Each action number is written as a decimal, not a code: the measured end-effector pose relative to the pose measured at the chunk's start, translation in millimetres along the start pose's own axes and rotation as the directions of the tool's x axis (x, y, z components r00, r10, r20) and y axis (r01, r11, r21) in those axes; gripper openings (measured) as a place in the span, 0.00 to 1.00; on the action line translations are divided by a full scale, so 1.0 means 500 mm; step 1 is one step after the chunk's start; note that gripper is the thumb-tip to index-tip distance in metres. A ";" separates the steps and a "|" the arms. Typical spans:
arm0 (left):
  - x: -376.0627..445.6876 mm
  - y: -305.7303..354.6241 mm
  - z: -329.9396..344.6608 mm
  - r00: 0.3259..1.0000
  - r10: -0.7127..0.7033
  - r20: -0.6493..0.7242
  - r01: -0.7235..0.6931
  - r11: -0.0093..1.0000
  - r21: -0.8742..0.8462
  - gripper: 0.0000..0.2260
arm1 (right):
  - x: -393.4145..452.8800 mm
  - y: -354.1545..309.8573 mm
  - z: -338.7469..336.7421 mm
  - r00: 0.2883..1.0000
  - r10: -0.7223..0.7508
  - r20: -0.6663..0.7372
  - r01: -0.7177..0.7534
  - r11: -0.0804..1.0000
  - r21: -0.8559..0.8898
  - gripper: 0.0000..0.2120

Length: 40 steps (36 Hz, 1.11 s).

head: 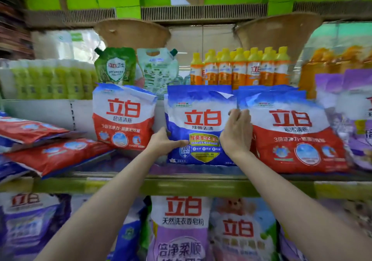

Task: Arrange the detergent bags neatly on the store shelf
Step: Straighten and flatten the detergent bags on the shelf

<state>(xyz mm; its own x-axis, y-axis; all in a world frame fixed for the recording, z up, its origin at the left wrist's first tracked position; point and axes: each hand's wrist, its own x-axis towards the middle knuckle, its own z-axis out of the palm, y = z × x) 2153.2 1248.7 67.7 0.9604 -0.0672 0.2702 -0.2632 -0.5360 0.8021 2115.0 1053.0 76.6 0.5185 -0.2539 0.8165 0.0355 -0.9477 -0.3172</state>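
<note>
The blue detergent bag (201,127) stood upright on the shelf (181,177), in the middle of the row, between a red bag on its left (124,117) and a larger red bag on its right (291,135), whose edge it touched or overlapped. I had it from both sides. My left hand (163,143) held its lower left edge, thumb across the front and the fingers tucked out of sight behind. My right hand (238,133) clenched its right edge higher up, fingers curled into the seam where it met the larger red bag.

I judged it a soft plastic sack of powder: fairly heavy, slack-skinned, likely to slump or bulge if pinched by the thin top flap. The film looked glossy and could slide under a light grip, so taking hold low and at the sides, where the fill was firm, seemed soundest.

More red bags (54,152) lay flat and askew further left on the same shelf, apart from both my hands and yet to be stood up.
</note>
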 end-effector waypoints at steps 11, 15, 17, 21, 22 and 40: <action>-0.119 -0.072 -0.142 0.915 0.143 -0.378 -0.013 0.946 0.325 0.09 | -0.059 -0.214 0.072 0.858 -0.454 0.240 0.388 0.879 0.279 0.15; -0.169 -0.104 -0.248 0.851 0.125 -0.510 0.081 0.929 0.362 0.07 | -0.095 -0.326 0.094 0.814 -0.528 0.241 0.409 0.816 0.407 0.16; -0.191 -0.117 -0.307 0.824 0.096 -0.558 0.143 0.918 0.369 0.08 | -0.104 -0.378 0.104 0.782 -0.573 0.246 0.440 0.786 0.434 0.16; -0.220 -0.151 -0.418 0.769 0.027 -0.638 0.250 0.907 0.339 0.10 | -0.111 -0.475 0.120 0.740 -0.624 0.253 0.451 0.738 0.501 0.15; -0.221 -0.161 -0.444 0.745 0.013 -0.667 0.275 0.905 0.325 0.11 | -0.111 -0.498 0.124 0.735 -0.624 0.265 0.441 0.737 0.512 0.14; -0.084 -0.264 -0.671 0.675 0.028 -0.738 0.515 0.699 0.497 0.24 | -0.066 -0.780 0.261 0.582 -0.522 0.623 -0.046 0.744 0.666 0.14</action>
<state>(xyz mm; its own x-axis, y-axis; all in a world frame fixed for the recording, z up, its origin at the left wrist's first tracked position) 2116.9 1604.5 129.1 0.5737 0.5604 0.5973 0.3554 -0.8274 0.4349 2195.3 1456.1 110.3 0.8157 0.4680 0.3400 0.5720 -0.5647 -0.5949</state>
